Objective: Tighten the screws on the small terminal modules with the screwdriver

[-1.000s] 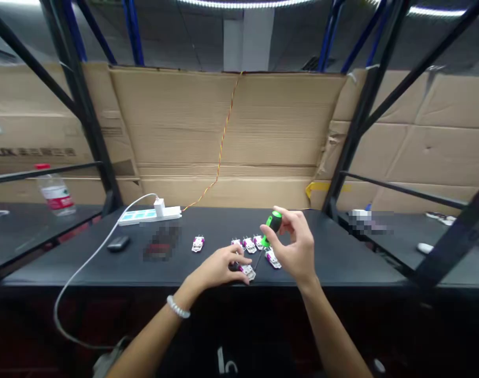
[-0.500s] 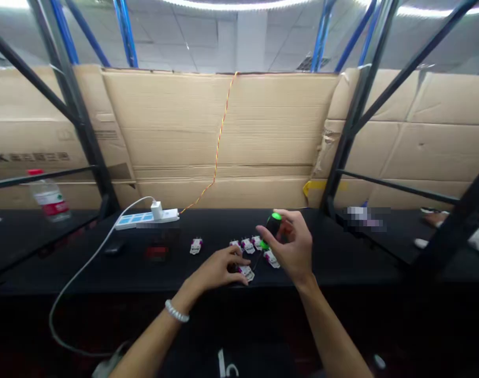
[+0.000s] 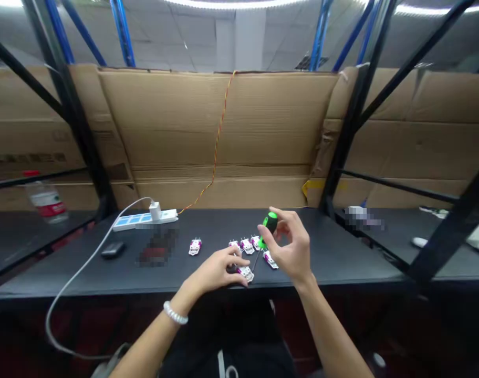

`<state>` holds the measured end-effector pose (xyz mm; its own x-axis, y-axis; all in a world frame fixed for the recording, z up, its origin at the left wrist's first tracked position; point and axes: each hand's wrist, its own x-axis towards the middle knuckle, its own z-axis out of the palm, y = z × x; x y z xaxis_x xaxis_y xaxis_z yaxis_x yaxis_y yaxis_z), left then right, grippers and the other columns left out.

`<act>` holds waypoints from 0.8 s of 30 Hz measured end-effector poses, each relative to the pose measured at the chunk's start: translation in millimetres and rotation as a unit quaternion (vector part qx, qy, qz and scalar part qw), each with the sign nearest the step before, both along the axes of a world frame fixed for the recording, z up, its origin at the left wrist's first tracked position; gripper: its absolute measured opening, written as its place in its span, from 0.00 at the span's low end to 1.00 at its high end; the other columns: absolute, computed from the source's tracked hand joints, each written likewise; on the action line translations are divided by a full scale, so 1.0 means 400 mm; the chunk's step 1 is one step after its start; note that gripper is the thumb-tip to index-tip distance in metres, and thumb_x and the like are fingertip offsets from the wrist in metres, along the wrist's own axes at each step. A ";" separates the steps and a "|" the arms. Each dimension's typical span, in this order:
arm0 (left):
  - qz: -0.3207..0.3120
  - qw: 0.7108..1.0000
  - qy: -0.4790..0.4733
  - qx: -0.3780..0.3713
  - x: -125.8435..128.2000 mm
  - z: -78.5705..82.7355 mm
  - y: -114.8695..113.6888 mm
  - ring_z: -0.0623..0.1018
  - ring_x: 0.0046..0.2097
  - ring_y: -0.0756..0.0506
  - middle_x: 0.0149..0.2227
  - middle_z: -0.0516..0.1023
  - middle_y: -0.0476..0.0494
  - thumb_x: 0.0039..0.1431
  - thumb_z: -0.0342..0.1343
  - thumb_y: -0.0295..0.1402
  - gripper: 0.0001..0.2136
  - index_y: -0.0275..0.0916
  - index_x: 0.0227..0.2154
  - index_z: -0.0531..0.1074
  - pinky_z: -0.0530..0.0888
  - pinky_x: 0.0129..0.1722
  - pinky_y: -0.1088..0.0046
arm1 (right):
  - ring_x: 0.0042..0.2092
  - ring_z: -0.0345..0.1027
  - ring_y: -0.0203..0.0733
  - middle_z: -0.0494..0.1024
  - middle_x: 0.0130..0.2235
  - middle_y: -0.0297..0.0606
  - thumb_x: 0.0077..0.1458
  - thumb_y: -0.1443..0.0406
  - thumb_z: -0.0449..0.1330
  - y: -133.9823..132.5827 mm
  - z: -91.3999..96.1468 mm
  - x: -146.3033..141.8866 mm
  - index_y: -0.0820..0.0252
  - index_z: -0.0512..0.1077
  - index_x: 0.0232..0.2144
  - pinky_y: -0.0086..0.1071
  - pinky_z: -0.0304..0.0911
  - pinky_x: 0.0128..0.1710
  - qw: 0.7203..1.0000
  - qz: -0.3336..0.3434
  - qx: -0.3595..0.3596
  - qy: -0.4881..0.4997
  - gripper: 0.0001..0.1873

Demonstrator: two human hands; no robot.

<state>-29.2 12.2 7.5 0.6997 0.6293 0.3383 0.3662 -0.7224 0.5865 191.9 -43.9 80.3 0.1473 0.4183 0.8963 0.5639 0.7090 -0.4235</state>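
Observation:
My left hand (image 3: 216,269) is closed on a small white plastic part with purple bits (image 3: 246,273), pinning it near the table's front edge. Between the thumb and fingers of my right hand (image 3: 293,244) is a green-and-black screwdriver (image 3: 270,222). Its handle leans to the upper right, and the thin shaft runs down to the held part; the exact contact of the tip is too small to make out. Similar white-and-purple parts (image 3: 246,245) lie just behind my left hand. One more white part (image 3: 269,259) is beneath my right hand.
Another white-and-purple part (image 3: 195,246) lies apart on the left. Behind it are a power strip (image 3: 166,216) with a white cable and a black box-like object (image 3: 113,250). A cardboard wall (image 3: 224,126) closes off the back; black rack posts (image 3: 344,136) flank the table.
The screwdriver handle appears slightly turned and shifted left in my right hand. My left hand keeps its hold on the white part. The table looks brighter and the cardboard darker.

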 end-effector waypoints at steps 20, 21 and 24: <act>0.001 0.999 0.007 0.034 0.001 -0.001 0.000 0.79 0.50 0.40 0.48 0.79 0.41 0.55 0.75 0.47 0.23 0.43 0.51 0.85 0.77 0.54 0.63 | 0.45 0.74 0.48 0.75 0.52 0.44 0.65 0.61 0.67 -0.013 0.008 0.027 0.49 0.75 0.63 0.44 0.76 0.46 0.997 0.053 -0.042 -0.040 0.25; 0.000 0.999 0.007 0.039 0.001 -0.001 0.000 0.79 0.50 0.40 0.48 0.79 0.41 0.55 0.76 0.47 0.23 0.43 0.51 0.85 0.77 0.54 0.63 | 0.44 0.74 0.47 0.76 0.52 0.44 0.66 0.62 0.65 -0.013 0.007 0.027 0.49 0.74 0.64 0.44 0.76 0.47 0.996 0.061 -0.046 -0.038 0.25; -0.006 0.999 0.004 0.048 0.001 0.001 0.000 0.79 0.50 0.40 0.47 0.79 0.41 0.55 0.76 0.46 0.23 0.43 0.51 0.85 0.77 0.54 0.64 | 0.53 0.77 0.50 0.77 0.57 0.44 0.72 0.64 0.56 -0.015 0.005 0.028 0.45 0.66 0.71 0.47 0.75 0.54 0.988 0.136 -0.066 -0.036 0.28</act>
